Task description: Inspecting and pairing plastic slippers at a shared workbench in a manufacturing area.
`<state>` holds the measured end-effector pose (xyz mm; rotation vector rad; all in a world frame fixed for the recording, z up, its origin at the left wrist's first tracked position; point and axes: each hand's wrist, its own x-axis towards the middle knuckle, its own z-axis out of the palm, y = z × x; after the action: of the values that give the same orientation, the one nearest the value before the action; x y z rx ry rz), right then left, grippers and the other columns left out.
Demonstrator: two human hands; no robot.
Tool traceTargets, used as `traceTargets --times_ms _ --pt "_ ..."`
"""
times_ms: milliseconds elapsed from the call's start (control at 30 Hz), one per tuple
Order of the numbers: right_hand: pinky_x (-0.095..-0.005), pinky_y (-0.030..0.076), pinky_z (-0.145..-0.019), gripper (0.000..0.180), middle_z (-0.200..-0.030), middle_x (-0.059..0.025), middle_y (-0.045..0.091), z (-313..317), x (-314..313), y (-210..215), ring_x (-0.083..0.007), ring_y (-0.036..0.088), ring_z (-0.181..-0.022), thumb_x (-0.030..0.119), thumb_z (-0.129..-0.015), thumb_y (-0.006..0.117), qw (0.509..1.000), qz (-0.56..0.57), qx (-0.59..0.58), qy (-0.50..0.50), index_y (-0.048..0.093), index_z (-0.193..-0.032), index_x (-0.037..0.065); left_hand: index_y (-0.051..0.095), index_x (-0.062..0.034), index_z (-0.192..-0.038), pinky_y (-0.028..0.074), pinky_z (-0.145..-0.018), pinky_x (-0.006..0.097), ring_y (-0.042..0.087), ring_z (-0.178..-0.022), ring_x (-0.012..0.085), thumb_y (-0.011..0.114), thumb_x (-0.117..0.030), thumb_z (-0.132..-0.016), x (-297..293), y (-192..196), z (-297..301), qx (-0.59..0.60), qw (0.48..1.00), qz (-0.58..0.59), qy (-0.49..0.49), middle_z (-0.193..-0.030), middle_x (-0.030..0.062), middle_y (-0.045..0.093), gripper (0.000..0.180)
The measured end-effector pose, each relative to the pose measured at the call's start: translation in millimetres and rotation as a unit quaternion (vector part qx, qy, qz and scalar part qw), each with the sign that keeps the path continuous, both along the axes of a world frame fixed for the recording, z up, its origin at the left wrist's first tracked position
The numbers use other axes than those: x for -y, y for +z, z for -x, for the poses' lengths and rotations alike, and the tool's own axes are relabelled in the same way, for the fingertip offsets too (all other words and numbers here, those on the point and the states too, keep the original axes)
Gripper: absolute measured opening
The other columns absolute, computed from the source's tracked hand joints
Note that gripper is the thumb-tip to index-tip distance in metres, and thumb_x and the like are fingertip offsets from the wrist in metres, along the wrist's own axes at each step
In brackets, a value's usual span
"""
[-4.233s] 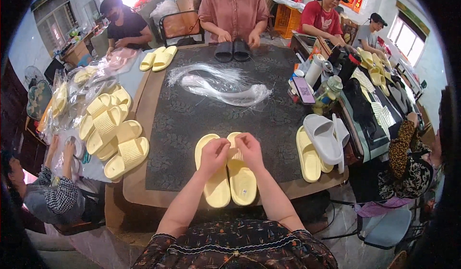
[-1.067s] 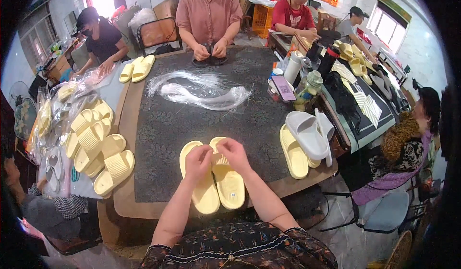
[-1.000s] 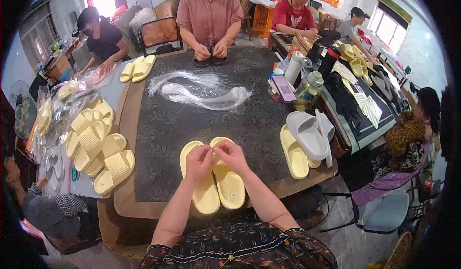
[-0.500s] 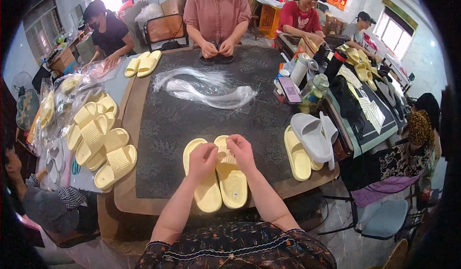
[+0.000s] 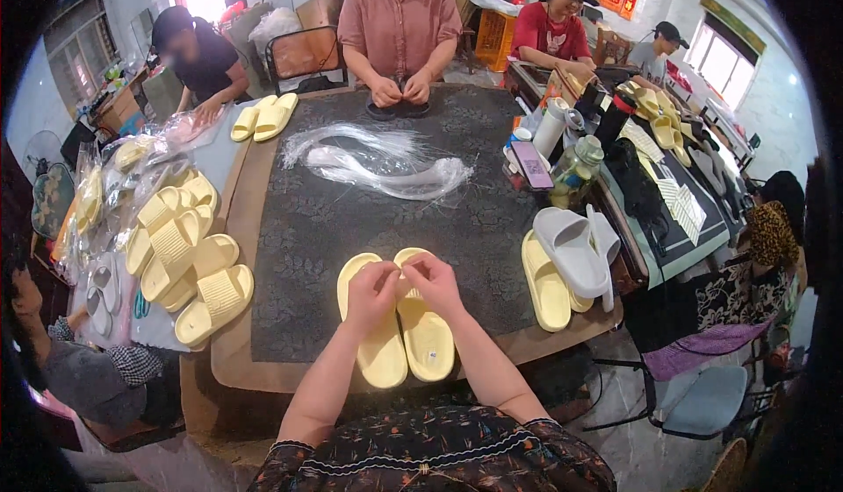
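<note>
A pair of pale yellow slippers lies side by side at the table's near edge, toes pointing away from me. Over the strap of the left slipper [image 5: 382,356] is my left hand [image 5: 372,294], its fingers pinched. My right hand [image 5: 432,283], also pinched, hovers above the strap of the right slipper [image 5: 428,347]. The fingertips of both hands meet between the two straps. Anything between them is too small or hidden to make out. Farther off lie two bundles of thin clear plastic strands [image 5: 386,174] on the dark patterned mat [image 5: 307,255].
Stacked yellow slippers [image 5: 189,255] lie at the left, grey slippers [image 5: 571,251] on a yellow pair at the right. A phone [image 5: 531,165], a glass jar [image 5: 577,172] and bottles stand behind those. Across the table, a person in a pink shirt [image 5: 399,27] handles a dark slipper [image 5: 386,113].
My right hand has moved left and slightly nearer to me, closing the gap to my left hand. The slippers in front of me stay put.
</note>
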<state>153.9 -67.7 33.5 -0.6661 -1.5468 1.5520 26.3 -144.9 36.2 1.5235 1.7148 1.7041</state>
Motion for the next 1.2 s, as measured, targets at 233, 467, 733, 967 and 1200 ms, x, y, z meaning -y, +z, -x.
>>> traceTargets --times_ms 233,467,733,967,1200 --pt "-0.0204 0.045 -0.066 0.012 -0.081 0.0037 0.059 -2 -6 -6 -0.0035 0.053 -0.072 0.012 -0.088 0.062 0.998 0.056 -0.036 0.007 0.061 -0.095 0.003 0.063 -0.0009 -0.092 0.045 -0.057 0.026 0.056 -0.064 0.0151 0.064 -0.007 -0.083 -1 -5 0 0.023 1.000 0.016 -0.004 -0.077 0.0078 0.060 0.012" --pt "-0.0199 0.044 -0.064 0.008 -0.077 0.0045 0.057 -4 -8 -2 -0.0030 0.053 -0.071 0.011 -0.088 0.062 0.988 0.111 -0.101 -0.034 0.061 -0.089 0.002 0.063 -0.0010 -0.092 0.045 -0.058 0.026 0.056 -0.063 0.0147 0.064 -0.007 -0.083 2 3 -3 0.014 1.000 0.002 0.003 -0.076 0.0073 0.060 0.011" --pt "-0.0196 0.043 -0.065 0.006 -0.079 0.0041 0.057 -2 -9 -7 -0.0041 0.052 -0.071 0.008 -0.088 0.060 0.997 0.068 -0.037 0.010 0.060 -0.093 0.003 0.063 0.0013 -0.092 0.047 -0.060 0.023 0.058 -0.067 0.0111 0.064 -0.004 -0.083 2 0 1 -0.011 1.000 0.021 0.000 -0.080 0.0063 0.061 0.010" --pt "-0.0202 0.044 -0.068 0.011 -0.083 0.0031 0.058 0 -5 -6 -0.0048 0.054 -0.074 0.011 -0.089 0.061 0.999 0.028 -0.002 0.036 0.060 -0.095 0.002 0.063 -0.0009 -0.091 0.046 -0.057 0.026 0.058 -0.064 0.0142 0.062 -0.006 -0.083 2 8 -3 0.010 1.000 -0.008 -0.004 -0.075 0.0071 0.060 0.009" --pt "-0.0206 0.045 -0.067 0.010 -0.083 0.0021 0.060 0 -11 -11 -0.0050 0.055 -0.074 0.009 -0.089 0.061 0.999 0.033 -0.017 0.028 0.060 -0.094 0.001 0.063 -0.0006 -0.091 0.046 -0.058 0.027 0.058 -0.066 0.0145 0.062 -0.006 -0.084 1 7 -3 0.003 1.000 0.006 0.005 -0.078 0.0074 0.061 0.009"
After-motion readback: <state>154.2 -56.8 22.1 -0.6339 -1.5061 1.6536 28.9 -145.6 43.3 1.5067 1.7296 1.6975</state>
